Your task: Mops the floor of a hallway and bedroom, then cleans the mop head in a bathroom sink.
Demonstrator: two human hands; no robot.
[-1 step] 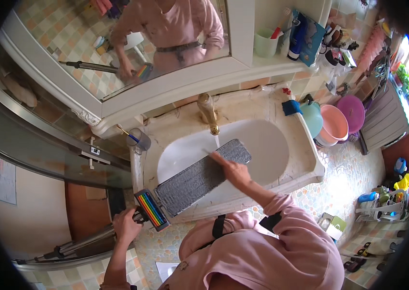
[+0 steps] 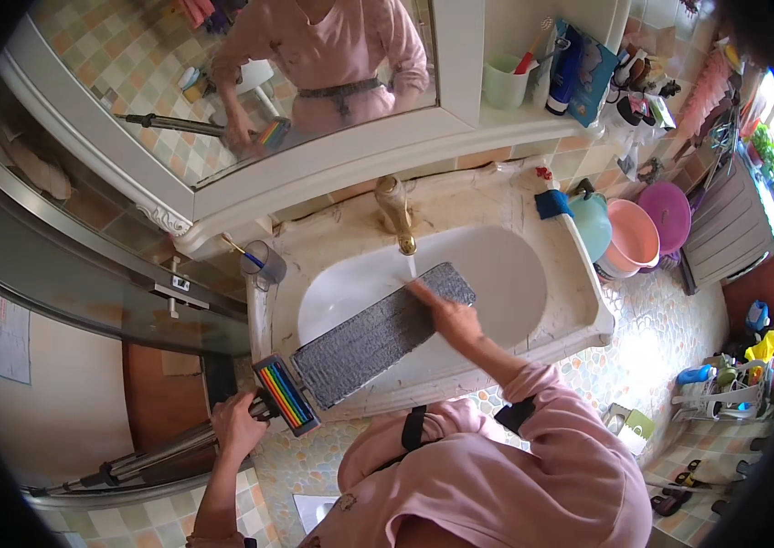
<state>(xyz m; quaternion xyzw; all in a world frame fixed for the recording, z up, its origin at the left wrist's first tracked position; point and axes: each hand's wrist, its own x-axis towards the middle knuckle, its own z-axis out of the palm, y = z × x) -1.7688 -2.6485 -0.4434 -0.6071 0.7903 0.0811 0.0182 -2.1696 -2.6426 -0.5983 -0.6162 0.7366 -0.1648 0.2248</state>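
A flat mop lies tilted across the washbasin [image 2: 515, 301], its long grey pad [image 2: 364, 352] reaching from the front left rim to under the faucet [image 2: 396, 215]. A thin stream of water falls beside the pad's upper edge. At the pad's lower left end is a dark block with rainbow stripes [image 2: 286, 393]. My left hand [image 2: 237, 425] is closed round the mop's handle just behind that block, and the metal pole [image 2: 149, 458] runs off to the lower left. My right hand [image 2: 454, 321] lies across the pad near its far end, fingers stretched over it; some fingertips are hidden.
A cup with a toothbrush [image 2: 264, 263] stands on the basin's left corner, and a blue cloth [image 2: 552, 205] hangs at the right corner. Plastic basins [image 2: 632, 233] are stacked to the right. A glass sliding door [image 2: 95, 265] borders the left; a mirror [image 2: 250, 82] hangs above.
My right hand has slid a little to the right along the pad. My left hand and the mop have stayed almost in place.
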